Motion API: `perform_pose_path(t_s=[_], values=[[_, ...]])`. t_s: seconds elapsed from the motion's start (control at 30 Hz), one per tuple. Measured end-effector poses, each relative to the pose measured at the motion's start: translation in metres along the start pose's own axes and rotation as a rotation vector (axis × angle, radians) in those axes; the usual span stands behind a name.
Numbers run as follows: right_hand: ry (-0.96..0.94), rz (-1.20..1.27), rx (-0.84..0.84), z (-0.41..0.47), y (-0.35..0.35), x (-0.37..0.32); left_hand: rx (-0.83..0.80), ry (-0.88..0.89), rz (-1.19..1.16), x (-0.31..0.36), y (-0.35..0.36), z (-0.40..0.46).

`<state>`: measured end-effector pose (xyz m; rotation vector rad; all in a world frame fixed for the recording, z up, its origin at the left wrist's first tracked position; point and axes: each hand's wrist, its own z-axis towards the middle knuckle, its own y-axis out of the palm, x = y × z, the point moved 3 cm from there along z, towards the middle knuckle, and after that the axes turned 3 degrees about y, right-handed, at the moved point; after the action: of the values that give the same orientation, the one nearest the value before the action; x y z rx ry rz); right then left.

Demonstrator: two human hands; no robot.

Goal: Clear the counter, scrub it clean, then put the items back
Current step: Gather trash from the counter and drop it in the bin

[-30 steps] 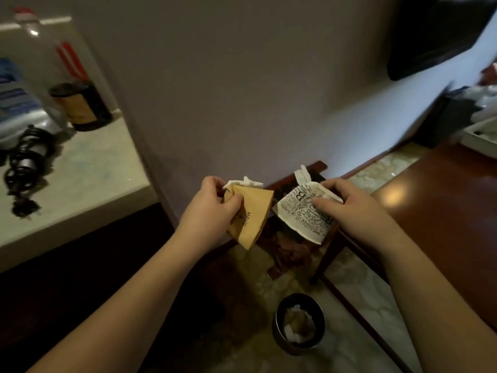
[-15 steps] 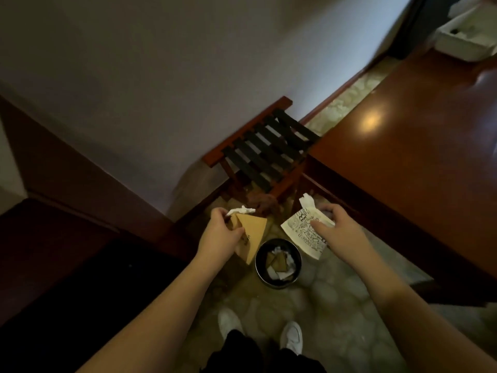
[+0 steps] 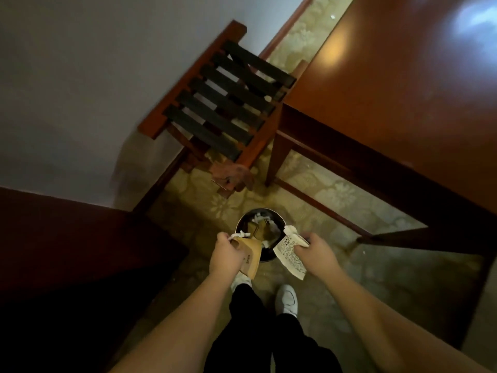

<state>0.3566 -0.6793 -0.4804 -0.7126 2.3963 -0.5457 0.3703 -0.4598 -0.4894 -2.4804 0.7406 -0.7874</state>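
My left hand (image 3: 227,255) grips a flattened brown paper cup (image 3: 251,258) with a scrap of white tissue (image 3: 240,234) at its top. My right hand (image 3: 316,251) grips a crumpled white paper cup with black lettering (image 3: 289,255). Both hands hang just above the near rim of a small round black waste bin (image 3: 243,221) on the floor. Crumpled paper and brown scraps lie inside the bin.
A wooden luggage rack with black straps (image 3: 223,103) stands against the wall beyond the bin. A reddish-brown wooden desk (image 3: 403,90) fills the right side, its legs close to the bin. A dark cabinet (image 3: 67,238) stands at the left. My white shoes (image 3: 287,296) are below the hands.
My view tilted down from the counter to the floor. Both hands, still holding the cups, dropped lower to the bin's rim.
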Motion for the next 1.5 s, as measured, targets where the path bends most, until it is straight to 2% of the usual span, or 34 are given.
perform_pose_path(t_s=[0.23, 0.63, 0.8, 0.9, 1.03, 1.27, 1.5], values=[[0.148, 0.006, -0.072, 0.072, 0.05, 0.019, -0.107, -0.042, 0.103, -0.013, 0.044, 0.076], [0.118, -0.04, -0.046, 0.129, 0.095, 0.012, -0.142, 0.006, 0.086, -0.029, 0.077, 0.139], [0.125, -0.037, -0.077, 0.129, 0.099, 0.011, -0.292, 0.017, 0.082, -0.032, 0.073, 0.148], [0.144, -0.056, -0.091, 0.125, 0.095, 0.014, -0.369, 0.012, 0.097, -0.032, 0.067, 0.143], [0.127, -0.127, -0.134, 0.114, 0.087, 0.011, -0.372, -0.006, 0.104, -0.028, 0.05, 0.13], [0.086, -0.194, -0.145, 0.074, 0.053, -0.02, -0.281, 0.047, 0.094, -0.015, 0.005, 0.085], [-0.124, -0.382, -0.09, 0.009, 0.002, -0.057, -0.182, 0.16, 0.115, 0.02, -0.05, 0.006]])
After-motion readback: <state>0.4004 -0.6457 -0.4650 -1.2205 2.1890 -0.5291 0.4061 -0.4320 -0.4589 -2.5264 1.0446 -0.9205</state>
